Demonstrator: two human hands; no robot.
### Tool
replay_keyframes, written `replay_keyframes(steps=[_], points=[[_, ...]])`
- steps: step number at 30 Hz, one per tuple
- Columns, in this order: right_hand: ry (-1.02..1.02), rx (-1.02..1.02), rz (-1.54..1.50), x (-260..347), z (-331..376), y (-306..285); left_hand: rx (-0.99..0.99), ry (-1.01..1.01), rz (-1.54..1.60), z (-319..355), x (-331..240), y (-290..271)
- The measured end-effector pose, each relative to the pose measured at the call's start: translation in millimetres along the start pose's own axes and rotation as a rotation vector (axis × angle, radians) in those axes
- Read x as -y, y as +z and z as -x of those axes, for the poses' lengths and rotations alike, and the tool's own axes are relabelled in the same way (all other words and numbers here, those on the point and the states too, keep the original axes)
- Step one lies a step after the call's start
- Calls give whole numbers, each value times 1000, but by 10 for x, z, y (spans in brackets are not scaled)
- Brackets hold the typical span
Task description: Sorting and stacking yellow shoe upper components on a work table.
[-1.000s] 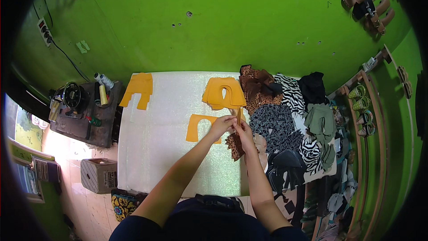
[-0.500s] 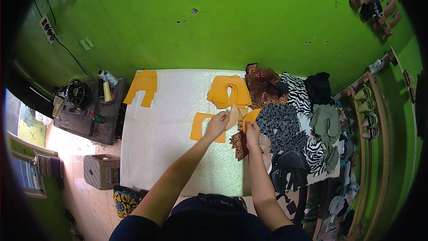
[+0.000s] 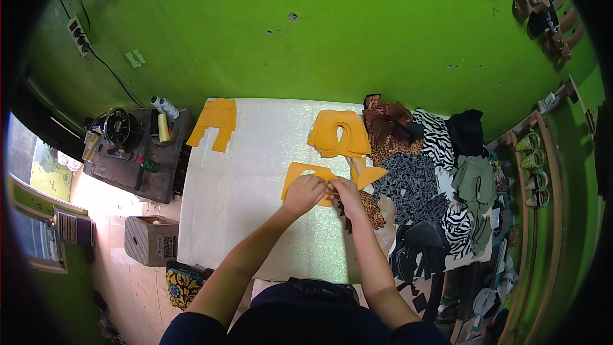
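Hands (image 3: 327, 190) lower, on orange cutout (image 3: 300, 174) (flat).

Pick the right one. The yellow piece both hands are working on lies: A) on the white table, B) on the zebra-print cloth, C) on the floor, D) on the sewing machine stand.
A: the left hand and right hand meet on the yellow piece, which lies flat on the white table.

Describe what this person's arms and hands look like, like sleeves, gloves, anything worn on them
Both forearms are bare from the elbow down, and the left hand and right hand wear no gloves. Dark navy short sleeves cover the upper arms at the lower edge of the picture. No watch, bracelet or ring can be made out at this size. Both arms come up from the lower edge.
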State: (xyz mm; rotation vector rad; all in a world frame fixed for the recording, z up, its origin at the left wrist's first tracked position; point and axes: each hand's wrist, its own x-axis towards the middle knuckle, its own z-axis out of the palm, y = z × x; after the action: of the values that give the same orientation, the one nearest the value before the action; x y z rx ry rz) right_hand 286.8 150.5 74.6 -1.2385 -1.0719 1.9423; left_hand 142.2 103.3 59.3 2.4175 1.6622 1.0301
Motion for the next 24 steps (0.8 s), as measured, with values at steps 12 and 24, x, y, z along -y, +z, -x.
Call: replay_keyframes(steps=[12, 24], points=[[-202, 141, 707, -258, -225, -94, 437, -737, 389, 314, 291, -130], [-264, -216, 843, -309, -635, 100, 142, -908, 443, 150, 770, 61]])
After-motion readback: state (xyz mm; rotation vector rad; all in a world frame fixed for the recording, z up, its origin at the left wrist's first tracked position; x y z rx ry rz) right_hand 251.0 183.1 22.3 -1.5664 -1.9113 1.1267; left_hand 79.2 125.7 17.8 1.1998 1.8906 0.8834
